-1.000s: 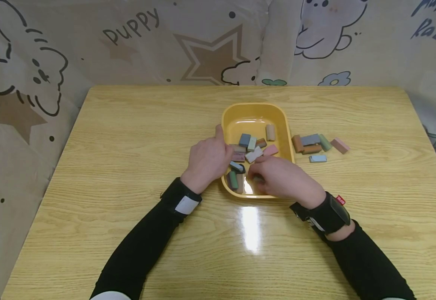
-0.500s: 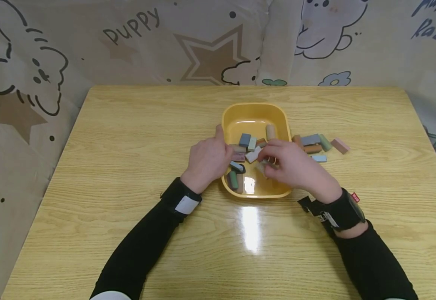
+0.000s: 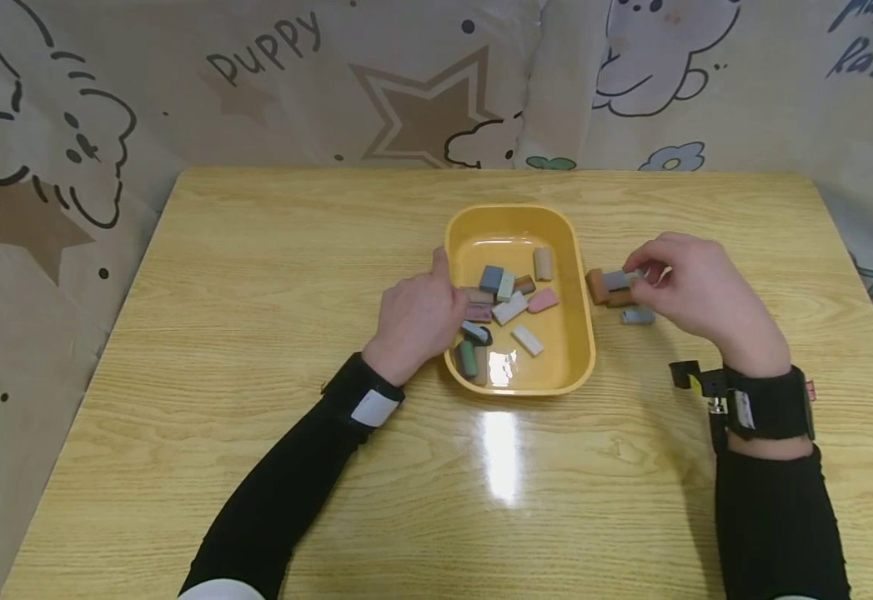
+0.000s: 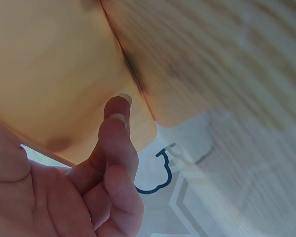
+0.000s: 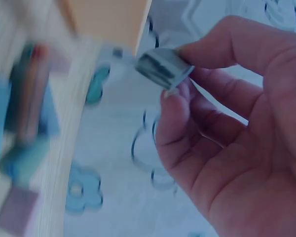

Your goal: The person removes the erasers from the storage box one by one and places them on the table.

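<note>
Right hand [image 3: 694, 287] pinches a small grey block [image 5: 163, 67] between thumb and fingertips, clear in the right wrist view; in the head view that block [image 3: 634, 274] sits at the fingertips, right over the loose blocks on the table [image 3: 256, 275]. Half a second ago this hand was inside the yellow tray [image 3: 583, 333] over the blocks there; now it is out past the tray's right rim, at the outside pile, wrist swung right as well. Just left of its fingertips: a brown block [image 3: 596, 286] and a grey-blue block [image 3: 616, 280], with a light blue block [image 3: 637, 316] just below the fingers. The green and pink blocks seen earlier in that pile are now hidden behind the hand. Left hand [image 3: 417, 317] unchanged, resting against the tray's left rim, fingers loosely curled, holding nothing; left wrist view shows fingers [image 4: 113, 143] by the tray's edge [image 4: 64, 74]. In the tray, right of the left hand: a blue block [image 3: 490, 278], a pink block [image 3: 542, 300], a tan block [image 3: 543, 263], a green block [image 3: 468, 359] and a white block [image 3: 527, 340], that last one now uncovered where the right hand was.
</note>
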A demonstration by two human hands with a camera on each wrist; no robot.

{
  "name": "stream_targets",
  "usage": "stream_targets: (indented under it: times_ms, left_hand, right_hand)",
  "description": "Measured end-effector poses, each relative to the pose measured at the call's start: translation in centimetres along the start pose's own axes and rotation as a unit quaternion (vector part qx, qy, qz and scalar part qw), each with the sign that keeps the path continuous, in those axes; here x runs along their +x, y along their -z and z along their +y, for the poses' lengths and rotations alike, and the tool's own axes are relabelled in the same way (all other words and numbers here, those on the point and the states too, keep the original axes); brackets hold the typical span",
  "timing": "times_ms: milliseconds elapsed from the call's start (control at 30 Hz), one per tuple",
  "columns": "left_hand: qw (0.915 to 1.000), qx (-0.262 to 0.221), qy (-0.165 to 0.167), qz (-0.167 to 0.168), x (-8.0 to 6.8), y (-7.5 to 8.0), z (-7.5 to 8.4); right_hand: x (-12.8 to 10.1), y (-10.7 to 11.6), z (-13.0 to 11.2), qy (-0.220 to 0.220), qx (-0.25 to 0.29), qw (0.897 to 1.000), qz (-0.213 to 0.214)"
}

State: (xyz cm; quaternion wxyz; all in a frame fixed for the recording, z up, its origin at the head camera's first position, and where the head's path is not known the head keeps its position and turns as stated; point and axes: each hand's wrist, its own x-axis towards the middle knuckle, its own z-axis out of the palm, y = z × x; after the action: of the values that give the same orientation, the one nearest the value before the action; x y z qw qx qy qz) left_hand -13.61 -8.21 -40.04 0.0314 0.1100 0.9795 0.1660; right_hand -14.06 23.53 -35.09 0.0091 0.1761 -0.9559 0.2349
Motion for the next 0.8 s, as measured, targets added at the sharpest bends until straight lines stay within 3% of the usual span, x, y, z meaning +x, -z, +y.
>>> stream_targets:
  times_ms: [167, 400, 800]
  left_hand:
    - [1.0000, 0.000, -0.004, 0.003, 0.0, 0.0, 0.0]
    - [1.0000, 0.001, -0.004, 0.006, 0.0, -0.1, -0.1]
    - [0.9999, -0.002, -0.003, 0.010, 0.0, -0.1, -0.1]
  right_hand:
    - [-0.4, 1.3, 3.1, -0.084, -0.016, 0.995, -0.061]
    - [-0.8, 1.4, 5.9, -0.178, -0.011, 0.970, -0.165]
    - [-0.9, 1.2, 6.5, -0.189, -0.012, 0.964, -0.189]
